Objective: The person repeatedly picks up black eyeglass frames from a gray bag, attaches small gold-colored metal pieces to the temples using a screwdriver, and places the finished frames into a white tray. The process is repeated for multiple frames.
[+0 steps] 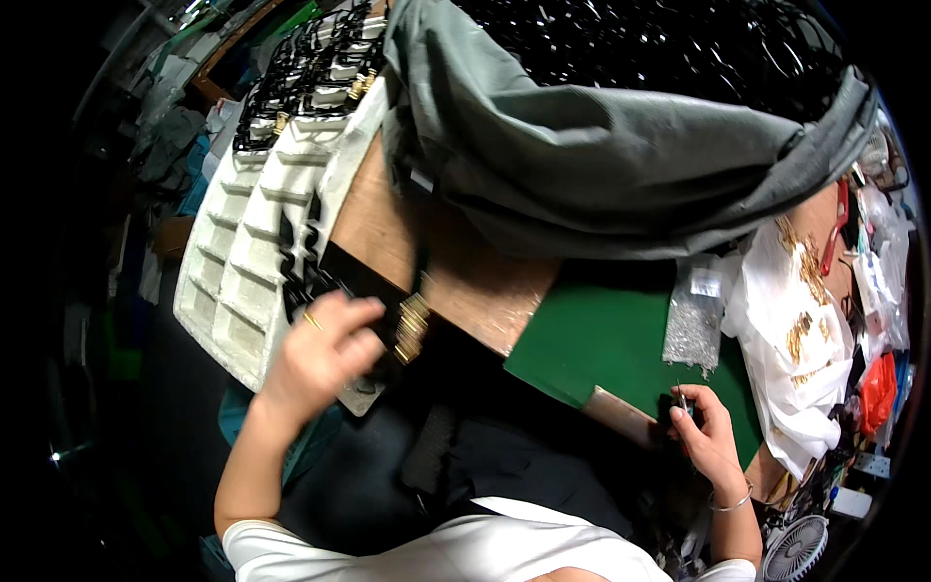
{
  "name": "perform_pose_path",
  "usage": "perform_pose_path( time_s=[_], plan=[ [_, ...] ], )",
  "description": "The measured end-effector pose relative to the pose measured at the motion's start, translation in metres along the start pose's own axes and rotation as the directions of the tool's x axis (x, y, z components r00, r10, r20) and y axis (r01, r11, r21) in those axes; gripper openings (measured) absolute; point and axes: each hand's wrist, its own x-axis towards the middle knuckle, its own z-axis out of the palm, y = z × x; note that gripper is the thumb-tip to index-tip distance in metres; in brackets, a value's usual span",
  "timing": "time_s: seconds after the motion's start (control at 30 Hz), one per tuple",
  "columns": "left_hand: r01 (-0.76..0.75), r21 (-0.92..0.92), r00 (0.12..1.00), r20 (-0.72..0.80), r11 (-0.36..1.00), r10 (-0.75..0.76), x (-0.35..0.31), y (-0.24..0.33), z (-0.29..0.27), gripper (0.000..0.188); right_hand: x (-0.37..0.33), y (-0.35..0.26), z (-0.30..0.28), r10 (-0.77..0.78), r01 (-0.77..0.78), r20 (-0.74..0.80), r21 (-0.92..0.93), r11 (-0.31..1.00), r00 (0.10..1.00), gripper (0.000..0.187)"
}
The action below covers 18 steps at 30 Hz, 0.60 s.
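Note:
My left hand, slightly blurred and with a ring on one finger, hovers at the right edge of a pale compartment tray. Its fingers are loosely bent and apart, and I see nothing between them. Blurred dark strips lie just beyond it, over the tray. Close to its fingertips, a row of gold-coloured metal pieces sits at the wooden table's edge. My right hand is closed around a small tool with a thin pointed tip, whose exact kind I cannot make out, beside a green mat.
Glossy black pieces fill the tray's far compartments. Grey cloth drapes over the table before a black heap. A clear bag of small parts and white plastic with gold pieces lie right. A fan stands lower right.

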Motion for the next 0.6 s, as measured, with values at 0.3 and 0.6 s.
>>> perform_pose_path(
  time_s=[0.3,0.6],
  plan=[
    [0.245,0.125,0.951,-0.225,0.961,-0.213,0.015,-0.263,0.067,0.026,0.009,-0.017,0.026,-0.1,0.089,-0.036,-0.232,0.969,0.994,0.021],
    [0.259,0.237,0.965,-0.027,0.936,-0.261,0.019,-0.285,0.073,0.023,0.009,-0.032,0.023,-0.087,0.074,-0.05,-0.227,0.971,0.995,0.025]
  ],
)
